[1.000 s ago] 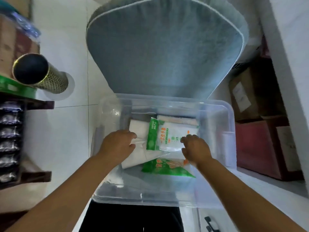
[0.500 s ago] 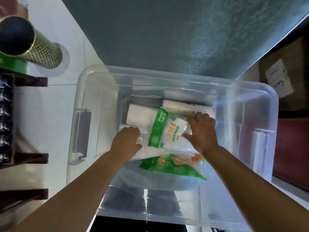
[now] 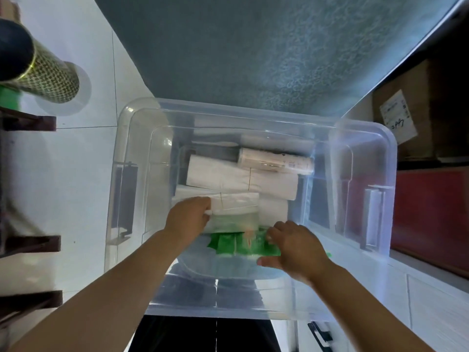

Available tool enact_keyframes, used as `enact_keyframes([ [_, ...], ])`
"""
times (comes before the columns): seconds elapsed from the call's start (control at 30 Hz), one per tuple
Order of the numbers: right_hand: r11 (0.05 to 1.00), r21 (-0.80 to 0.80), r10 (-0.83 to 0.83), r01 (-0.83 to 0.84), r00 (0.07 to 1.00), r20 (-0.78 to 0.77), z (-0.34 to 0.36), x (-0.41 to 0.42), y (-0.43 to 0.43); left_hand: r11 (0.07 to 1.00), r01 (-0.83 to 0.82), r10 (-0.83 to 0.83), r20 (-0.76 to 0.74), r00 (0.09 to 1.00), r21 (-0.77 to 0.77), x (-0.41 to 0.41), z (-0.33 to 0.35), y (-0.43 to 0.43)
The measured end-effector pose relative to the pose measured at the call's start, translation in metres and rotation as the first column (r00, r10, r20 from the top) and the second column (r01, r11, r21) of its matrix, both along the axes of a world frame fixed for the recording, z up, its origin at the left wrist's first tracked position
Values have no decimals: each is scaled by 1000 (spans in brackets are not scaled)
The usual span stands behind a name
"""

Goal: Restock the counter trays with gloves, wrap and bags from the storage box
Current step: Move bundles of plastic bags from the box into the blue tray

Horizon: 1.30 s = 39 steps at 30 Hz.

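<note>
A clear plastic storage box (image 3: 368,138) sits below me. At its back lies a wrap roll (image 3: 276,161), and in front of that a long white roll of bags (image 3: 228,174). My left hand (image 3: 189,221) grips the left end of a nearer white bag bundle (image 3: 238,201). Green glove packets (image 3: 236,245) lie at the front of the box, under a clear wrapper. My right hand (image 3: 297,250) pinches their right edge between fingers and thumb.
A grey padded cushion (image 3: 253,47) rises behind the box. A gold-patterned tube (image 3: 43,74) and dark wooden shelves (image 3: 30,245) stand to the left. At the right are a labelled cardboard carton (image 3: 406,115) and a red box (image 3: 431,212), with a black cabinet handle (image 3: 319,334) at the lower right.
My right hand has pulled the green-and-white glove packet from the back of the box to the front, uncovering the white rolls. My left hand stays on the white bundle. The view is closer.
</note>
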State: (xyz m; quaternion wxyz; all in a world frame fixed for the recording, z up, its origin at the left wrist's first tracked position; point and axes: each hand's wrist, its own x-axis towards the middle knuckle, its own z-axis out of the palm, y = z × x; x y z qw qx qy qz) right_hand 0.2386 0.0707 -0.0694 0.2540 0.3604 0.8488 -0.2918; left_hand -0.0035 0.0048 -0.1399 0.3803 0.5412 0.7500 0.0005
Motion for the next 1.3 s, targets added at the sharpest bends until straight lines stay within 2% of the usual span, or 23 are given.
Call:
enact_keyframes([
  [0.17,975,-87,-205,204,979,7,-11,-7,-1,996,48,-45,-35,998,81,1,-4,10],
  [0.37,918,-1,-393,396,911,-123,-37,-29,21,992,119,-113,-135,984,37,3,-21,19],
  [0.6,866,-9,-494,499,854,-164,-47,-37,20,979,192,-189,44,981,-72,5,-15,21],
  [0.7,833,1,-545,553,820,-174,-39,-30,17,979,183,-181,31,983,-91,6,-1,17],
  [0.83,769,25,-620,639,755,-211,-15,-20,17,994,104,-103,13,995,-20,0,30,22],
  [0.93,645,-86,-752,759,611,-248,11,-22,16,1000,-25,25,79,997,-7,-6,64,34],
  [1.0,544,-191,-828,817,486,-278,32,-31,15,986,-164,165,192,967,-20,-6,92,43],
  [1.13,329,-421,-929,845,210,-304,82,-59,8,900,-430,405,488,773,-66,9,155,58],
  [1.23,246,-453,-923,857,65,-378,122,-69,3,856,-506,451,633,629,-107,24,206,62],
  [1.3,141,-448,-910,883,-63,-410,153,-66,1,862,-497,413,710,570,-103,34,241,62],
])
